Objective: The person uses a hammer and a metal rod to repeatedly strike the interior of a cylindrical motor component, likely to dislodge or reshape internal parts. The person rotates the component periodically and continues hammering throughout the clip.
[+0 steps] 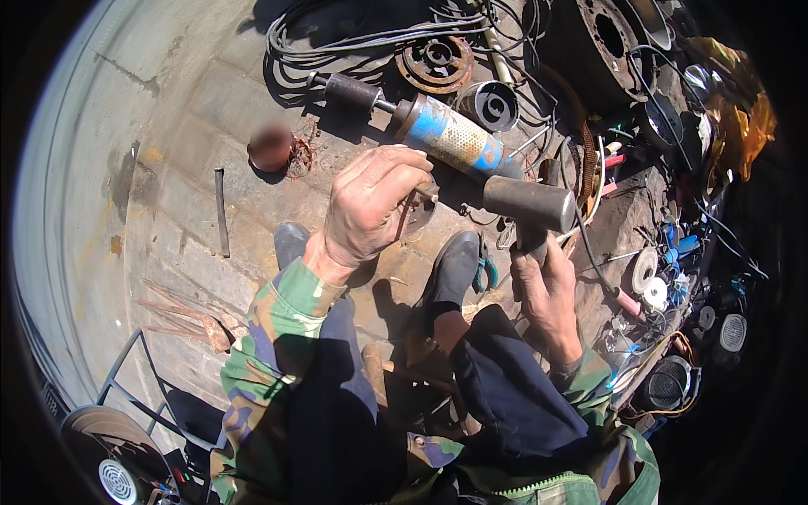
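My left hand (370,202) is closed around a thin rusty rod, perhaps a chisel or punch (426,192), whose blunt end pokes out past the fingers. Just under it a round dark metal part (418,220) shows in part, mostly covered by the hand. In my right hand (547,295) is a hammer (530,204), gripped by its short handle below a thick cylindrical steel head. The hammer head hangs to the right of the rod, apart from it. Beyond both hands lies a worn blue cylinder (454,135) with a perforated band and a dark shaft at its left end.
Pliers (486,268) lie beside my right shoe (454,269). Farther left are a short dark bar (221,210) and a reddish-brown round piece (271,151) with copper wire. Cables (337,55), a rusty ring (436,63) and mixed scrap line the far and right sides. A metal-framed chair or stand (139,379) is at lower left.
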Motion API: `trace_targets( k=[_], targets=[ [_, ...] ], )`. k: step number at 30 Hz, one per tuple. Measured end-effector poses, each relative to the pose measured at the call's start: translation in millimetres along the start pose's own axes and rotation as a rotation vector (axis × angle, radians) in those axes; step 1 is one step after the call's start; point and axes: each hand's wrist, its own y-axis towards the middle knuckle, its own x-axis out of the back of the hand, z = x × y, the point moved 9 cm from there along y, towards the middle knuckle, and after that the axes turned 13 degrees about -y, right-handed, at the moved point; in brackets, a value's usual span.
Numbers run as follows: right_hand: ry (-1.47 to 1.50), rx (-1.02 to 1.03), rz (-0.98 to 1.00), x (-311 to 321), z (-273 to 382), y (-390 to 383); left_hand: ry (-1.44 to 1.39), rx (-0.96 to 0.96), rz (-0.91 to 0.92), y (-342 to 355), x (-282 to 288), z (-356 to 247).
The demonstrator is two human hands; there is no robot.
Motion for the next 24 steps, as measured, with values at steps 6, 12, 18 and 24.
trace_targets(
  k=[6, 12, 18, 24],
  targets=[
    [0.270, -0.504, 0.074, -51.0, -188.0, -5.3, -0.111, 0.025, -0.012, 17.7, 4.5, -7.4],
    [0.499, -0.796, 0.099, -67.7, -313.8, -65.6, -0.202, 0.142, 0.015, 4.9, 4.1, 3.6],
    [-0.689, -0.176, -0.133, -27.8, -194.0, 1.2, -0.213, 0.110, -0.037, 12.8, 5.4, -9.2],
    [-0.313, 0.654, -0.103, -97.3, 33.4, 73.8, -0.254, -0.060, -0.234, 42.1, 53.8, -59.0]
  ],
)
